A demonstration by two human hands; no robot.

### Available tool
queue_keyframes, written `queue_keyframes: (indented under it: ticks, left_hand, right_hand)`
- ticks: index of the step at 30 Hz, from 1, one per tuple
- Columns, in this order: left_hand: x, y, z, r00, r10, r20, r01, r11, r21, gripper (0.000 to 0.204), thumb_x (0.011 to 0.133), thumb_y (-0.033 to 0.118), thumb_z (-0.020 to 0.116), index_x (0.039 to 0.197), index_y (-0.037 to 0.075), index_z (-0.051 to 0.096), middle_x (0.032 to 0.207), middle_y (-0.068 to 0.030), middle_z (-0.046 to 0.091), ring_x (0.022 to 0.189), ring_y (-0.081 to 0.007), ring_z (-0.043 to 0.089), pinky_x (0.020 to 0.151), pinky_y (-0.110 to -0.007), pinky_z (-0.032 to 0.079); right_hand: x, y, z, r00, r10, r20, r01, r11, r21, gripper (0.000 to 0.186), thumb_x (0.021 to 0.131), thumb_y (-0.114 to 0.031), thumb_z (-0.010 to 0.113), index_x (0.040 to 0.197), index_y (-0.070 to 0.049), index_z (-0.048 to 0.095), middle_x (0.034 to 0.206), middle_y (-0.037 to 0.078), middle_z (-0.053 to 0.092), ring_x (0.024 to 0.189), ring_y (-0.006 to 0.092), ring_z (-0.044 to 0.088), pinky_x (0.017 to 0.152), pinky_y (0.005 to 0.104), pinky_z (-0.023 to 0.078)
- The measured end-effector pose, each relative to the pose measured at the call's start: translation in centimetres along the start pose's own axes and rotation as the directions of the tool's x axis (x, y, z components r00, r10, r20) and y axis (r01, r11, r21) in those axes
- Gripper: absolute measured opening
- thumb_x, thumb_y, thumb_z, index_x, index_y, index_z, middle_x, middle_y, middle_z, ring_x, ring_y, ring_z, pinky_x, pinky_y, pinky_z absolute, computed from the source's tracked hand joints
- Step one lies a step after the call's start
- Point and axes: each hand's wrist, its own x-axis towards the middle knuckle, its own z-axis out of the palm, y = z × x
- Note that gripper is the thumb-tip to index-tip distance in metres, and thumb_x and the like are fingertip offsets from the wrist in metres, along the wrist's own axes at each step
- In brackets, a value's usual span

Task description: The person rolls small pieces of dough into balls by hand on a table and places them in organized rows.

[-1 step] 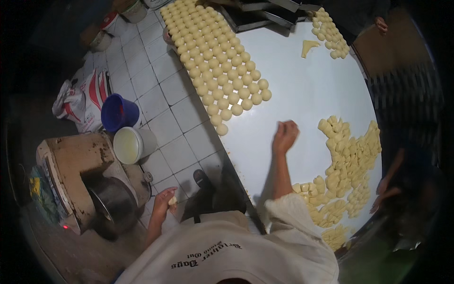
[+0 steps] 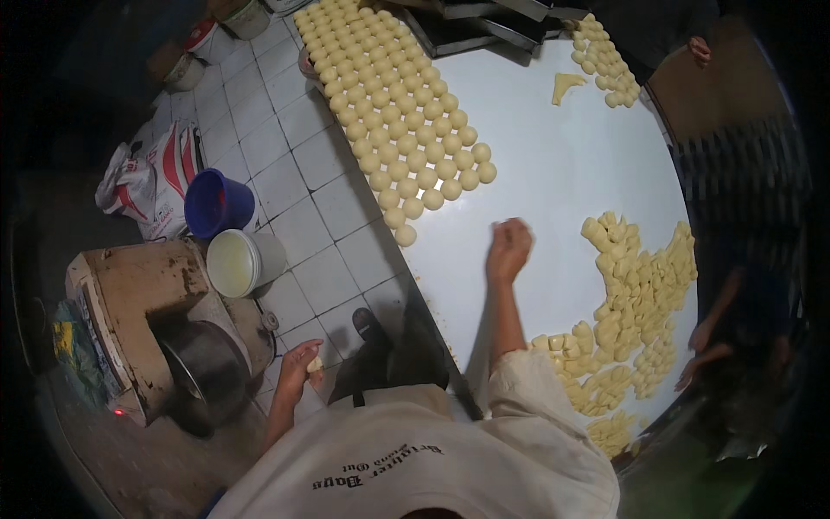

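Note:
My left hand (image 2: 301, 363) is closed on a small pale dough piece (image 2: 315, 365), out over the floor beside the table. My right hand (image 2: 510, 244) rests curled on the white table (image 2: 545, 173), its fingers bent over; whatever lies under them is hidden. Rows of smooth, round dough balls (image 2: 415, 160) line the table's left side, just beyond that hand. To its right lies a large spread of irregular cut dough pieces (image 2: 631, 285). A flat dough scrap (image 2: 566, 86) and another group of dough pieces (image 2: 596, 56) sit toward the far end.
Dark metal trays (image 2: 484, 35) are stacked at the table's far end. A blue bucket (image 2: 216, 203), white bucket (image 2: 242, 264), sack (image 2: 156, 182) and machine with a metal bowl (image 2: 130, 320) stand on the floor at left. Another person's hand (image 2: 699, 50) and a co-worker's arms (image 2: 718, 316) appear at right.
My right hand has shifted slightly left across the table, fingers still curled. My left hand stays about where it was, still holding the dough piece.

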Motion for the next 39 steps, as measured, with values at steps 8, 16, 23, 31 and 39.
queue_keyframes:
  ticks: [8,16,23,31,39]
  left_hand:
    - [-0.4,-0.2,1.5,0.992,0.082,0.092,-0.09,0.993,0.081,0.023,0.106,0.017,0.07,0.116,-0.003,0.074,0.104,-0.0134,0.08,0.091,-0.019,0.077,0.084,-0.034,0.06]
    - [-0.2,-0.8,1.8,0.996,0.076,0.04,-0.079,0.994,0.078,0.019,0.106,0.018,0.068,0.107,0.0,0.073,0.099,-0.0118,0.08,0.084,-0.0174,0.075,0.074,-0.031,0.057]
    - [0.9,-0.9,3.8,0.995,0.095,0.042,-0.097,0.995,0.035,0.02,0.105,0.019,0.068,0.105,-0.001,0.073,0.094,-0.0107,0.079,0.079,-0.0173,0.074,0.072,-0.031,0.057]
    - [-2.3,-0.5,3.6,0.994,0.079,-0.076,-0.075,0.995,0.063,0.017,0.105,0.014,0.069,0.104,-0.002,0.073,0.09,-0.0099,0.077,0.077,-0.016,0.072,0.071,-0.031,0.057]
    - [7.2,8.9,13.4,0.666,0.662,0.345,-0.705,0.406,0.581,0.032,0.101,0.009,0.065,0.131,0.001,0.069,0.131,-0.0204,0.07,0.12,-0.0386,0.067,0.104,-0.043,0.054]
  right_hand:
    - [-0.7,1.6,-3.0,1.0,-0.023,-0.004,0.022,0.984,-0.177,0.014,0.096,-0.012,0.075,0.096,0.001,0.069,0.114,0.02,0.069,0.108,0.0416,0.058,0.097,0.0531,0.045]
    - [-9.1,-2.8,-7.0,0.943,-0.035,0.331,0.031,0.999,0.018,0.021,0.091,-0.004,0.078,0.109,-0.001,0.067,0.13,0.017,0.066,0.124,0.0403,0.06,0.108,0.0495,0.049]
    - [-3.0,-9.2,-5.9,0.89,-0.059,0.451,-0.075,0.959,0.273,0.043,0.09,-0.009,0.083,0.128,-0.002,0.065,0.134,0.019,0.064,0.116,0.0352,0.068,0.096,0.0453,0.06]
    - [-2.2,-11.7,3.1,0.91,-0.306,0.279,0.27,0.949,0.161,0.026,0.094,-0.014,0.077,0.116,-0.002,0.072,0.126,0.016,0.071,0.115,0.0362,0.067,0.098,0.0465,0.054]
    - [-2.7,-11.6,4.5,0.932,-0.171,0.321,0.124,0.979,0.162,0.015,0.098,-0.009,0.066,0.109,-0.003,0.074,0.113,0.016,0.073,0.107,0.0394,0.066,0.096,0.0491,0.054]
